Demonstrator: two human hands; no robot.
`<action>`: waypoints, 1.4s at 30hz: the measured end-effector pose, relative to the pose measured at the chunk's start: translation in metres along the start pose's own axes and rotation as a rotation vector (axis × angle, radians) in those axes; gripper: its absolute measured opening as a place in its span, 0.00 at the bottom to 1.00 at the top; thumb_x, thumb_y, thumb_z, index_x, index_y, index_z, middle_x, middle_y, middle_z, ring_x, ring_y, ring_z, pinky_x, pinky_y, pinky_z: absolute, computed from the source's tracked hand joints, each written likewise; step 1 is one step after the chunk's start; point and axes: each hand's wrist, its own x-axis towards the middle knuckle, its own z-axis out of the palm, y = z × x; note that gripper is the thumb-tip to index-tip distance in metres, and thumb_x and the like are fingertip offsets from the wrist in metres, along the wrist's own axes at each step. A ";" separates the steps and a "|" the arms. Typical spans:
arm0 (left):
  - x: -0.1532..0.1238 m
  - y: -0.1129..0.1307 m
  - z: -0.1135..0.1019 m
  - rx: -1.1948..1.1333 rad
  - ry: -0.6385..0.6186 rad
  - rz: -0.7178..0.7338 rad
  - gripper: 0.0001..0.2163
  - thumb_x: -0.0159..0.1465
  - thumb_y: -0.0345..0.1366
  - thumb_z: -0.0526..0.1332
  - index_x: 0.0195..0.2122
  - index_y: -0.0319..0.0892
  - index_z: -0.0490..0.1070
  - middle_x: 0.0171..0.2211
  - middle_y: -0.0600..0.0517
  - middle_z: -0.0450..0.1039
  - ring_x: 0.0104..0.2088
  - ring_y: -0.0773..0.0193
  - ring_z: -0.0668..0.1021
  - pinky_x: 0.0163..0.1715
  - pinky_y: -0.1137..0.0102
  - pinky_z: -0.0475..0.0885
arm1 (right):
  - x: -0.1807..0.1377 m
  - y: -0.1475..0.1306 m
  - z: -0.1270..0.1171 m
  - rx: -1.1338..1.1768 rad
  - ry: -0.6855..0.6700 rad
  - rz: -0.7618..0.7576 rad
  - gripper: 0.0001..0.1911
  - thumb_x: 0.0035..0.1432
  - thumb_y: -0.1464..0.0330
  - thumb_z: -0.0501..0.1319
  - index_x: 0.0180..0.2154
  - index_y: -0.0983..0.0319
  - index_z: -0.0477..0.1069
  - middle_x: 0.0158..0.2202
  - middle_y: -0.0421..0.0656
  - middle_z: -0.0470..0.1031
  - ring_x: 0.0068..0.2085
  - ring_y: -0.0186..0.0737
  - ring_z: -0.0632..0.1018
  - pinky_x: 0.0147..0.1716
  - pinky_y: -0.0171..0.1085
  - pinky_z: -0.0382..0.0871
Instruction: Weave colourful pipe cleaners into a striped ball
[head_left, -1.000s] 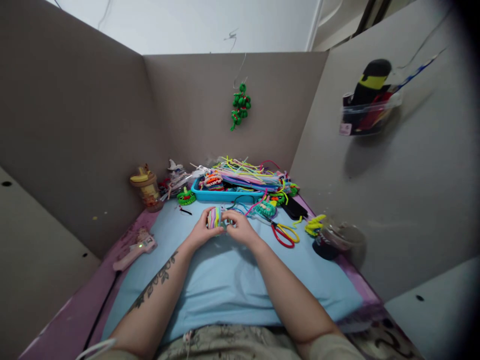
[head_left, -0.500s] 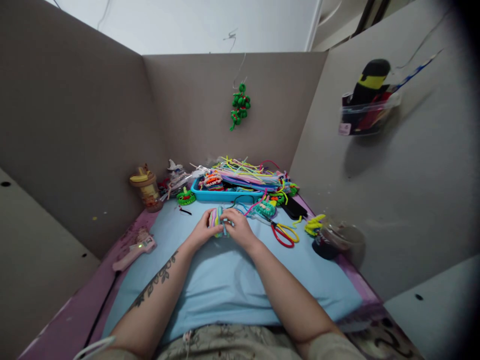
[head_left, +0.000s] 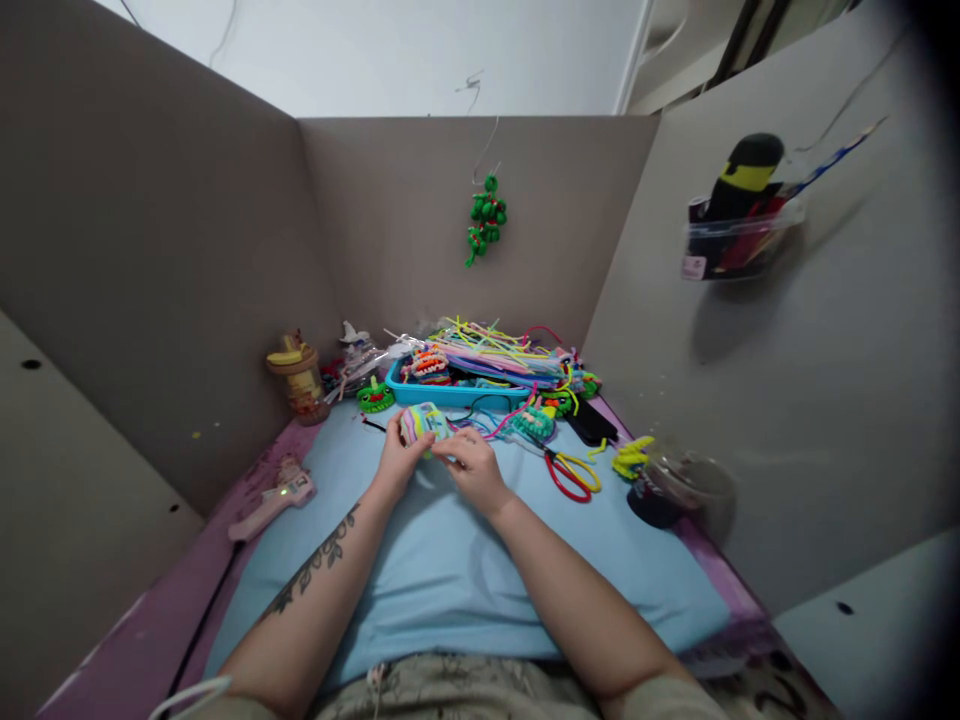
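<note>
My left hand [head_left: 397, 464] and my right hand [head_left: 471, 470] meet over the middle of the light blue mat [head_left: 450, 560]. Together they hold a small pastel craft piece [head_left: 422, 423] made of coiled pipe cleaners, striped pink, yellow, green and blue. The left hand's fingers wrap its left side and lift it a little above the mat. On its lower right edge the right hand's fingers are pinched. A blue pipe cleaner runs from the piece toward the pile behind.
A blue tray [head_left: 450, 392] piled with coloured pipe cleaners stands behind the hands. Red-and-yellow scissors [head_left: 570, 472] lie to the right, near a dark bowl [head_left: 667, 490]. At the left a pink glue gun [head_left: 271, 500] lies and a jar [head_left: 301, 376] stands. Cardboard walls enclose the desk.
Both hands have raised the pastel piece off the mat and tilted it, so that its flat striped face now shows. The view has shifted slightly downward.
</note>
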 end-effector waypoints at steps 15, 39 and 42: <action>0.005 -0.002 -0.005 0.073 0.046 -0.037 0.30 0.52 0.45 0.66 0.54 0.44 0.57 0.47 0.46 0.69 0.45 0.58 0.75 0.46 0.63 0.71 | 0.003 -0.014 -0.009 0.207 -0.017 0.110 0.07 0.56 0.71 0.60 0.32 0.55 0.77 0.31 0.42 0.80 0.35 0.39 0.79 0.40 0.42 0.71; -0.021 0.016 0.004 0.526 -0.630 0.481 0.30 0.50 0.42 0.69 0.54 0.47 0.63 0.55 0.43 0.60 0.57 0.50 0.65 0.57 0.55 0.59 | 0.029 0.030 -0.026 0.525 0.459 0.704 0.10 0.41 0.63 0.68 0.27 0.61 0.75 0.26 0.41 0.77 0.29 0.38 0.76 0.30 0.37 0.71; -0.026 0.018 0.007 0.500 -0.663 0.474 0.30 0.50 0.43 0.69 0.54 0.47 0.63 0.54 0.43 0.61 0.57 0.49 0.65 0.57 0.54 0.59 | 0.026 0.039 -0.022 0.513 0.414 0.789 0.11 0.39 0.62 0.68 0.26 0.61 0.75 0.23 0.40 0.76 0.26 0.36 0.74 0.28 0.36 0.69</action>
